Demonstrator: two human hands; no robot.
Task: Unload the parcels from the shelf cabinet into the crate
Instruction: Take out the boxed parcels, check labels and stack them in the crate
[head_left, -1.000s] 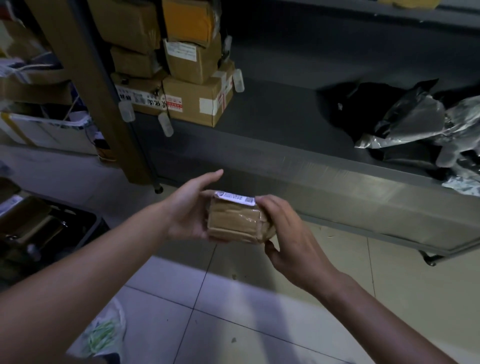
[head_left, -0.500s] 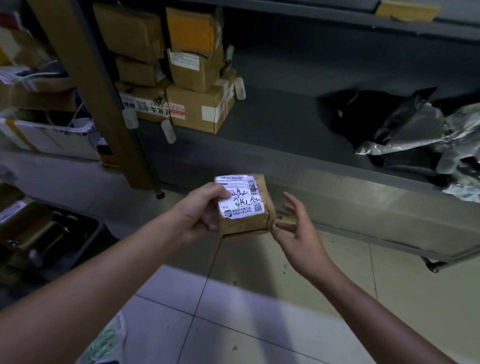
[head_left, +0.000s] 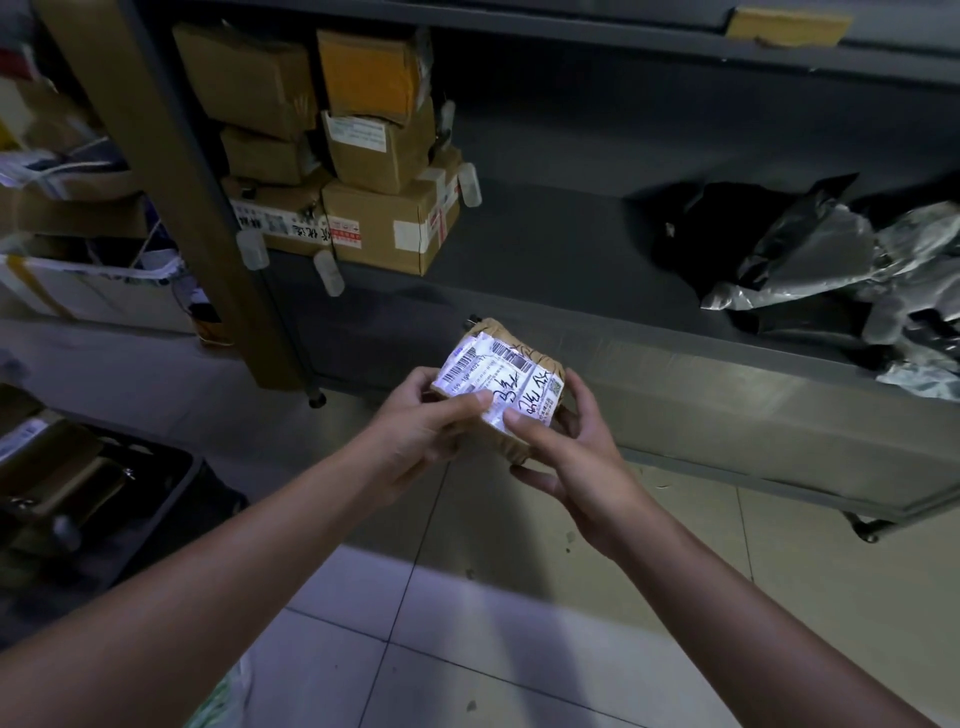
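**Dim storeroom, small parcel held in front of the lower shelf**

Pale floor tiles (head_left: 467, 649) run under a grey metal shelf cabinet (head_left: 675, 374), whose lower shelf spans the far side of the scene. At the far left of that shelf stands a stack of cardboard boxes (head_left: 384, 223) with white labels, just beside a brown upright post (head_left: 171, 171). Well apart from them, at the far right of the same shelf, lies a heap of grey and black plastic mailer bags (head_left: 810, 254).

Both bare arms reach forward into the middle of the scene. Between the hands is a small brown parcel (head_left: 511, 441), held in the air in front of the shelf's front lip and above the floor. Its white shipping label (head_left: 488, 366), with barcodes and black handwriting, faces up toward the camera.

The left hand (head_left: 421, 431) grips the parcel's left side, its thumb pressed on the label's near edge. The right hand (head_left: 576, 462) cups the right side and underside, with its thumb lying on the label next to the left thumb.

Near the left edge sits a dark crate (head_left: 176, 499) on the floor, with brown parcels already inside it.
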